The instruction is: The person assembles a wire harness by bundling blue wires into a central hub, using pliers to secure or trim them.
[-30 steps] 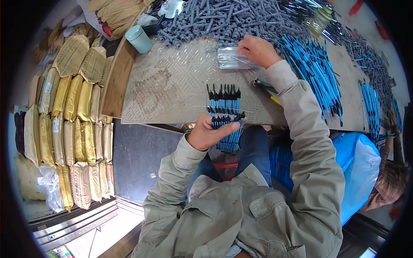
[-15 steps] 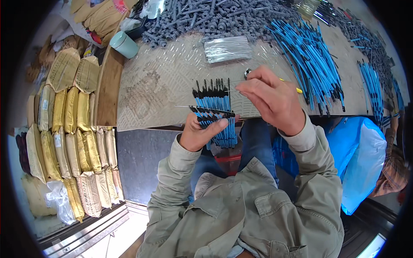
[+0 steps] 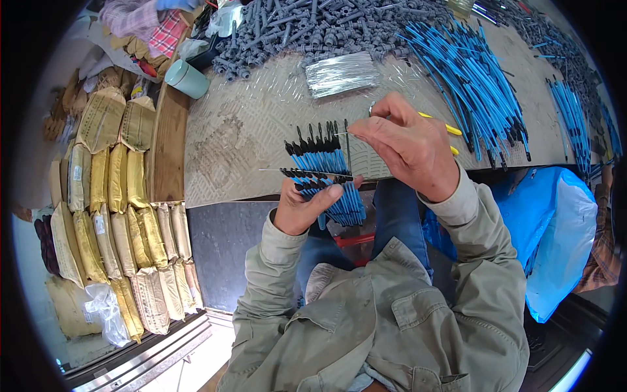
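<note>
My left hand (image 3: 302, 208) grips a fanned bundle of thin blue rods (image 3: 353, 208) with black looped tips, its thumb pressed across them. A straight thin metal wire (image 3: 271, 170) lies crosswise over the bundle just above that thumb. Beside the upper tips, my right hand (image 3: 415, 144) is closed in a pinch on a short, thin wire end (image 3: 341, 134) that reaches toward the black tips. Yellow handles (image 3: 445, 124) of a hand tool show behind my right hand; whether it touches them is hidden.
On the worktable (image 3: 222, 173) lie a stack of silvery wires (image 3: 343, 74), a heap of grey plastic fittings (image 3: 313, 32) and a pile of blue rods (image 3: 467, 91). A pale green cup (image 3: 187, 79) stands left. Packed bags (image 3: 121, 176) are stacked beside the table; a blue plastic bag (image 3: 542, 215) hangs right.
The view has shifted slightly. The bundle's upper tips have tilted a little to the left, and more of the yellow handles shows. Both hands keep their holds.
</note>
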`<action>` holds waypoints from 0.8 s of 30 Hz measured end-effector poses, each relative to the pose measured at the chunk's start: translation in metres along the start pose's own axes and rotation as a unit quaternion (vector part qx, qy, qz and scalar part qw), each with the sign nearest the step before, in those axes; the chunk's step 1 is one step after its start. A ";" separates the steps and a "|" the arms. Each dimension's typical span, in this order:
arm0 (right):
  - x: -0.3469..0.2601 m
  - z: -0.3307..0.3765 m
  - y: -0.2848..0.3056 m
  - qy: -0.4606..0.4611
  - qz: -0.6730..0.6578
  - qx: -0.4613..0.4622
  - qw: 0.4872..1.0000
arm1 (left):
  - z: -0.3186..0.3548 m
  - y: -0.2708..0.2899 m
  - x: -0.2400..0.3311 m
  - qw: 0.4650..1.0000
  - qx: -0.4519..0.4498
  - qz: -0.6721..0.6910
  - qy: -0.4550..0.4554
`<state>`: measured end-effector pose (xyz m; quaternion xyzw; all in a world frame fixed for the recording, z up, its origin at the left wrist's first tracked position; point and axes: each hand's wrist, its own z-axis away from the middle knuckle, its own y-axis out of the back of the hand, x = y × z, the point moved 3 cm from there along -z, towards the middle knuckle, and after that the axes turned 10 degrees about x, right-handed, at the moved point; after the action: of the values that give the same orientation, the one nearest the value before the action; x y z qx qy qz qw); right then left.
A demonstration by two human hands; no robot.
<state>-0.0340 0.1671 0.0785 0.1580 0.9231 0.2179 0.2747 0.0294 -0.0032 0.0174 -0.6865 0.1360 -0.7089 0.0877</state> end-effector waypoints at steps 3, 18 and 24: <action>0.000 -0.001 0.001 0.016 0.006 -0.003 1.000 | 0.001 -0.004 0.003 1.000 0.011 0.024 0.007; 0.017 -0.022 -0.009 -0.129 -0.222 -0.225 0.940 | 0.003 -0.001 0.001 0.999 0.006 0.047 0.018; 0.020 -0.031 -0.011 -0.212 -0.370 -0.336 0.840 | 0.000 0.003 0.000 0.999 -0.011 0.028 0.027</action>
<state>-0.0697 0.1567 0.0873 -0.2546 0.7020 0.3582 0.5605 0.0296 -0.0060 0.0163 -0.6638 0.1652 -0.7231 0.0960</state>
